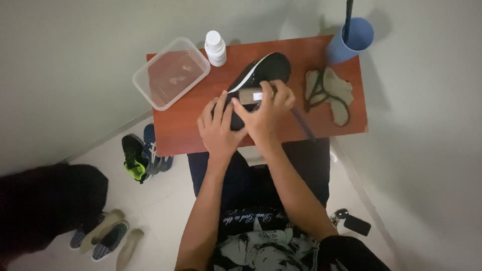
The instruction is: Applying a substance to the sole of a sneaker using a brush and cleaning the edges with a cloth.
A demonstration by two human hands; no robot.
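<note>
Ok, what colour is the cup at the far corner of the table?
The cup is blue, with a dark stick-like handle standing in it; the head view shows it clearly.

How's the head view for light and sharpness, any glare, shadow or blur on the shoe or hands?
Head view: dim and soft overall, corners darker; the black shoe loses detail against the left hand; one bright glare patch on the brush under the right hand; the blue cup casts a soft shadow on the wall; the floor shoes are slightly blurred.
</note>
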